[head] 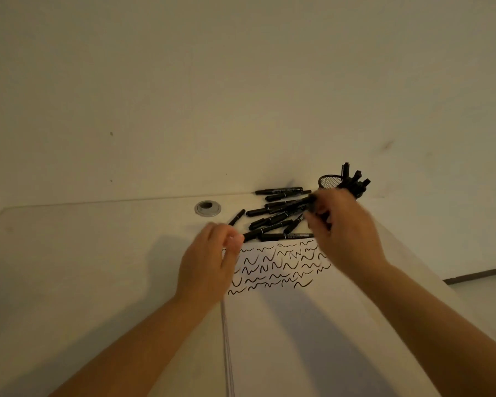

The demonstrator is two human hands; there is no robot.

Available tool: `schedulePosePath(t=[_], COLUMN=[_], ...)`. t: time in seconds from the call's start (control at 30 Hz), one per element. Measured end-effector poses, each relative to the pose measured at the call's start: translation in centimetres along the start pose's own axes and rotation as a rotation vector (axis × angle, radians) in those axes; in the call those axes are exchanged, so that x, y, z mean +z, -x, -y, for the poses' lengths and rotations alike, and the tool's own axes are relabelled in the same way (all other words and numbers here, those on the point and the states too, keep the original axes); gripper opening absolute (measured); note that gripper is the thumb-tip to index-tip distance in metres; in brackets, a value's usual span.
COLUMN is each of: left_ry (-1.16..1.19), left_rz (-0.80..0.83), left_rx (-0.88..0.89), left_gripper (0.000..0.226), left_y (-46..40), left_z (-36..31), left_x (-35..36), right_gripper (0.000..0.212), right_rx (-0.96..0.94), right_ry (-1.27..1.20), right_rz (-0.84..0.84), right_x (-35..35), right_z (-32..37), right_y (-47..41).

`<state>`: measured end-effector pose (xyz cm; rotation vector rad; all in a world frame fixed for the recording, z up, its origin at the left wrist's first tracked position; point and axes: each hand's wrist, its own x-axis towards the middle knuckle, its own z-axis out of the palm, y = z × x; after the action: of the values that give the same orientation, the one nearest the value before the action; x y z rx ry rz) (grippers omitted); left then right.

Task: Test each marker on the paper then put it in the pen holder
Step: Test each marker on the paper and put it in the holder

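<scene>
Several black markers (272, 217) lie in a loose pile on the desk beyond the white paper (284, 325), which carries rows of black squiggles (278, 267). My right hand (341, 233) grips one black marker (301, 203), raised over the pile just left of the black mesh pen holder (331, 181). Several markers (355, 181) stand in that holder. My left hand (212, 262) hovers at the paper's left top corner, fingers curled and thumb meeting fingertips; whether it pinches something is unclear.
A round metal cable grommet (207, 208) sits in the desk left of the pile. The desk (83, 253) meets a plain wall (212, 96) right behind the holder. The desk's right edge runs close beside my right forearm.
</scene>
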<state>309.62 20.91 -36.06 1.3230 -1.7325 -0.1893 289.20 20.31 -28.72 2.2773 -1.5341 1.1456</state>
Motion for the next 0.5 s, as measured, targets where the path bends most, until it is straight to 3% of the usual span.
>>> schedulePosePath(t=[0.1,0.23,0.33,0.5], left_ry=[-0.231,-0.293,-0.299,-0.355], left_rz=[0.011,0.068,0.094,0.120], left_rx=[-0.157,-0.331,-0.360,-0.317], left_gripper=[0.024,0.030,0.030,0.022], left_y=[-1.9,-2.5,-2.5,-2.3], left_z=[3.0,5.3,5.7,5.8], left_x=[0.6,1.3,1.5,1.5], right_gripper=[0.036,0.052,0.049,0.043], right_rx=[0.229,0.250,0.294,0.369], right_ry=[-0.178,-0.241,-0.168,-0.056], right_rz=[-0.208,-0.366,-0.358,-0.205], right_x=[-1.0,-1.7,-0.9,1.4], right_z=[-1.9,-4.1,-5.6,-7.4], right_y=[-3.0,-5.7,-6.7,-6.8])
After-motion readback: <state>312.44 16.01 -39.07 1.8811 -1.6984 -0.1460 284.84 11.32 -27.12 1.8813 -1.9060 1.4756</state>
